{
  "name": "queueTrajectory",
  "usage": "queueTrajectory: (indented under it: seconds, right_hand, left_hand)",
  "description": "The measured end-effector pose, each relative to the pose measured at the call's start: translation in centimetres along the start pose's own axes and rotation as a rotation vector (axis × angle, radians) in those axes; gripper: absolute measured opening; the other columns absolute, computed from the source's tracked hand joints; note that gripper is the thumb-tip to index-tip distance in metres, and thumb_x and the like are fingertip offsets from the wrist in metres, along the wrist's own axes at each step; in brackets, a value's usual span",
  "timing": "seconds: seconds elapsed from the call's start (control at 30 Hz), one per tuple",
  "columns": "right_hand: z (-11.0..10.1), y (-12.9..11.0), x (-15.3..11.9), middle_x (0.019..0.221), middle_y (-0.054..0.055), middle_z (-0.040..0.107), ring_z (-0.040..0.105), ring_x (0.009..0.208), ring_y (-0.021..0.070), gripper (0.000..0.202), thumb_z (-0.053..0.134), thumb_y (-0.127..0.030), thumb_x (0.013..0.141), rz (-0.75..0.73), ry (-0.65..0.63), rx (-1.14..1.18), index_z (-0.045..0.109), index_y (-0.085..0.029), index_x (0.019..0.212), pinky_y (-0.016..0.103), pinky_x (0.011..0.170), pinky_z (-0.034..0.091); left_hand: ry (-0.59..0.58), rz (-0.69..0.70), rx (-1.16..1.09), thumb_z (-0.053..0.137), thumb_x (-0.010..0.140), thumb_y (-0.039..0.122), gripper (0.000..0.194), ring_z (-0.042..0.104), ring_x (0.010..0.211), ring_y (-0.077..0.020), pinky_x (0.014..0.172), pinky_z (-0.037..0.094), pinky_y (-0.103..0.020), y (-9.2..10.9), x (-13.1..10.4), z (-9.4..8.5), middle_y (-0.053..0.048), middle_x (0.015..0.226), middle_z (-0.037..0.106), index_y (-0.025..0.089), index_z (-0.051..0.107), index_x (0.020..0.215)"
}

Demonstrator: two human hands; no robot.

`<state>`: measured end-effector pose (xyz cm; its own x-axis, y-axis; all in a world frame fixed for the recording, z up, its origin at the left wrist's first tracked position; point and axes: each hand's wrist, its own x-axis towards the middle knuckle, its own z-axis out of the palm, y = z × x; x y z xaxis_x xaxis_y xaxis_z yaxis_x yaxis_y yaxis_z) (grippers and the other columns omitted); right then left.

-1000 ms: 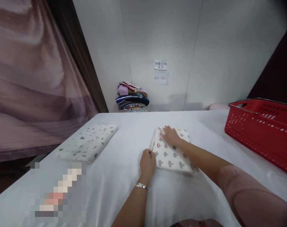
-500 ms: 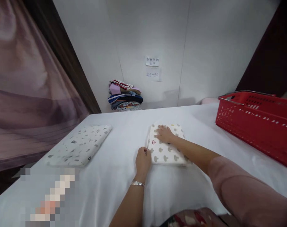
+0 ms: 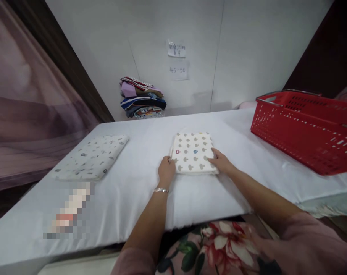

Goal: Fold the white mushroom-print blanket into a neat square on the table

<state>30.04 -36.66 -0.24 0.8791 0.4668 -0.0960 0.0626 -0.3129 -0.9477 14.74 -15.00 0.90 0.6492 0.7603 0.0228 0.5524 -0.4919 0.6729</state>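
Note:
A folded white cloth with grey mushroom-like prints, plus a red and a blue one, lies flat on the table in front of me. My left hand is closed in a pinch at its left edge, a silver bracelet on the wrist. At the right edge, my right hand grips the cloth with thumb on top; the fingers beneath are partly hidden. Off to the left lies another folded white cloth with small grey prints, touched by neither hand.
A white sheet covers the table. To the right stands a red plastic basket with metal handles. Several folded fabrics are stacked by the wall, near paper notes. A pixelated patch hides something front left. A pink curtain hangs left.
My right hand has moved from lying on top of the mushroom-print cloth to its right edge and grips there. My left hand stays at the left edge. The camera view has tilted down.

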Motion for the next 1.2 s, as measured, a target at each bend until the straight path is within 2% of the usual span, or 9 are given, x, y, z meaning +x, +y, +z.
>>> queueTrajectory:
  seconds: [0.17, 0.27, 0.33, 0.4, 0.5, 0.63, 0.77, 0.97, 1.2]
  right_hand:
    - [-3.5, -0.6, 3.3, 0.121, 0.009, 0.059, 0.062, 0.098, 0.0222, 0.056, 0.066, -0.022, 0.07, 0.062, 0.021, 0.156, 0.052, -0.018, 0.123, 0.035, 0.082, 0.053]
    - [-5.3, 0.3, 2.7, 0.12, 0.01, 0.06, 0.059, 0.103, 0.022, 0.043, 0.06, -0.031, 0.076, 0.082, 0.064, 0.17, 0.057, -0.018, 0.117, 0.034, 0.084, 0.052]
    - [-5.8, 1.3, 1.1, 0.123, 0.008, 0.058, 0.055, 0.109, 0.0216, 0.043, 0.055, -0.042, 0.081, 0.015, 0.086, 0.197, 0.057, -0.019, 0.117, 0.034, 0.087, 0.05]
    - [-5.9, 2.4, -0.9, 0.127, 0.007, 0.055, 0.053, 0.112, 0.0218, 0.05, 0.056, -0.048, 0.079, -0.085, 0.08, 0.172, 0.056, -0.021, 0.12, 0.035, 0.09, 0.047]
    - [-5.7, 3.3, -3.2, 0.126, 0.006, 0.055, 0.056, 0.104, 0.0226, 0.07, 0.068, -0.045, 0.068, -0.187, 0.054, 0.004, 0.047, -0.022, 0.131, 0.038, 0.093, 0.044]
    - [-5.1, 3.4, -3.6, 0.125, 0.006, 0.055, 0.056, 0.103, 0.0239, 0.075, 0.067, -0.035, 0.068, -0.213, 0.111, -0.199, 0.04, -0.022, 0.137, 0.041, 0.095, 0.042]
    - [-4.4, 3.3, -2.4, 0.132, 0.005, 0.05, 0.046, 0.119, 0.0251, 0.064, 0.06, -0.027, 0.07, -0.321, 0.165, -0.325, 0.045, -0.023, 0.132, 0.042, 0.102, 0.035]
    - [-4.3, 3.9, -1.7, 0.128, 0.007, 0.053, 0.047, 0.118, 0.024, 0.057, 0.053, -0.026, 0.072, -0.388, 0.203, -0.385, 0.049, -0.02, 0.128, 0.041, 0.102, 0.035]
    - [-4.8, 4.1, -2.0, 0.129, 0.01, 0.051, 0.046, 0.118, 0.0235, 0.055, 0.047, -0.026, 0.078, -0.526, 0.128, -0.52, 0.044, -0.017, 0.133, 0.039, 0.1, 0.036]
  left_hand:
    - [-0.089, 0.013, -0.047, 0.048, 0.083, 0.037, 0.029, 0.06, 0.082, -0.0171, 0.069, 0.041, -0.026, 1.6, -2.2, 1.7, -0.004, 0.097, 0.064, 0.022, 0.051, 0.107]
    - [-0.072, 0.045, -0.044, 0.051, 0.082, 0.04, 0.03, 0.059, 0.084, -0.017, 0.07, 0.042, -0.027, 2.0, -3.0, 2.3, -0.005, 0.098, 0.062, 0.021, 0.052, 0.105]
    - [-0.032, 0.085, -0.054, 0.052, 0.082, 0.041, 0.033, 0.059, 0.085, -0.0165, 0.072, 0.043, -0.027, 1.8, -3.3, 2.3, -0.007, 0.105, 0.059, 0.02, 0.052, 0.106]
    - [0.041, 0.187, -0.064, 0.052, 0.082, 0.042, 0.036, 0.058, 0.091, -0.0174, 0.076, 0.045, -0.029, 1.6, -3.6, 2.0, -0.009, 0.113, 0.054, 0.019, 0.051, 0.11]
    - [0.14, 0.451, -0.043, 0.051, 0.084, 0.04, 0.038, 0.05, 0.11, -0.0212, 0.088, 0.043, -0.034, 1.5, -4.5, 1.5, -0.009, 0.122, 0.05, 0.02, 0.05, 0.116]
    - [0.089, 0.756, 0.159, 0.061, 0.078, 0.04, 0.047, 0.041, 0.122, -0.0255, 0.1, 0.035, -0.041, 1.7, -5.9, 1.3, -0.009, 0.131, 0.047, 0.023, 0.049, 0.12]
    - [0.029, 0.78, 0.304, 0.062, 0.077, 0.031, 0.047, 0.041, 0.122, -0.0254, 0.099, 0.034, -0.041, 1.6, -5.9, 1.5, -0.008, 0.129, 0.051, 0.023, 0.051, 0.121]
    - [-0.007, 0.866, 0.378, 0.053, 0.08, 0.018, 0.043, 0.039, 0.124, -0.0227, 0.106, 0.025, -0.043, 0.9, -4.5, 0.5, -0.004, 0.126, 0.055, 0.024, 0.051, 0.123]
    - [-0.009, 0.848, 0.409, 0.048, 0.08, 0.012, 0.047, 0.04, 0.124, -0.022, 0.107, 0.024, -0.043, -0.4, -4.4, 0.7, -0.002, 0.131, 0.053, 0.024, 0.05, 0.125]
